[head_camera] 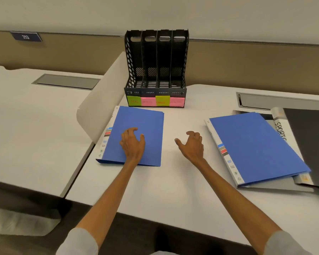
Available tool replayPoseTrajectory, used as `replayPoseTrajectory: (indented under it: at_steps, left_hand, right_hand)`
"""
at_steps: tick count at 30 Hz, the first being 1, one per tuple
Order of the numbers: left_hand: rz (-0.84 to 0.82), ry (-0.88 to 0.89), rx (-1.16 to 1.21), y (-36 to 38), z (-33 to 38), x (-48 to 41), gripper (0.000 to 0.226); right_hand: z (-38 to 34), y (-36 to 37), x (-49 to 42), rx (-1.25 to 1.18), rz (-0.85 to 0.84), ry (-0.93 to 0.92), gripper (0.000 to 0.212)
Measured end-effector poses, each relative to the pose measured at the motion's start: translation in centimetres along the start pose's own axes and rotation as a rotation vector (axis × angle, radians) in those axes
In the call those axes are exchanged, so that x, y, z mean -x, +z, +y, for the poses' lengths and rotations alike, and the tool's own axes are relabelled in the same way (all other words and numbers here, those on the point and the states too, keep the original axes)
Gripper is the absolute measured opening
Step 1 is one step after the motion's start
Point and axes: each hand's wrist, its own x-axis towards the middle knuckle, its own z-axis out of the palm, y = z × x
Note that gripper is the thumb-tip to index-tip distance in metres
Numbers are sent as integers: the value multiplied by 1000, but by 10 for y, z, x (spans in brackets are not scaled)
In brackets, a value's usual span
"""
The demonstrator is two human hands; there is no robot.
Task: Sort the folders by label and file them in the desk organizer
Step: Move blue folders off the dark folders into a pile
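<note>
Lying flat, left blue folder (138, 120) points lengthwise toward the organizer (156, 92)

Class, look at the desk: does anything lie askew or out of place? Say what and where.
Yes: the right blue folder lies tilted on a loose pile, over a grey folder and the black folder with SPORTS on its spine, all fanned at different angles. The left blue folder lies nearly square before the organizer.

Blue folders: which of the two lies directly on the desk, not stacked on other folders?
The left blue folder, in front of the desk organizer, under the left hand; the right blue folder tops a pile.
</note>
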Motion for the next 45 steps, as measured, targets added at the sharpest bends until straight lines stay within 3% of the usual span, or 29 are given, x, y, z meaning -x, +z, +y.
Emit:
replayPoseTrajectory:
  at_steps: [10, 19, 21, 23, 31, 39, 45]
  left_hand:
    - [-267, -11, 195, 74, 107, 53, 45]
    - [-674, -190, 152, 139, 172, 114, 99]
    - [-724, -242, 162, 148, 180, 128, 95]
    - [-751, -308, 235, 156, 187, 141, 77]
    - [-802, -412, 466, 167, 205, 173, 33]
    - [-560, -506, 671, 161, 240, 180, 21]
    - [-373, -479, 745, 144, 297, 178, 39]
  right_hand:
    - [105, -124, -21, 15, 175, 119, 62]
    - [197, -188, -21, 120, 82, 291, 95]
    - [214, -196, -21, 157, 86, 301, 98]
    - [228, -202, -20, 197, 105, 293, 99]
    - [252, -210, -16, 311, 130, 208, 95]
    - [257, -219, -15, 256, 110, 184, 84]
    - [255, -237, -25, 50, 47, 232, 82]
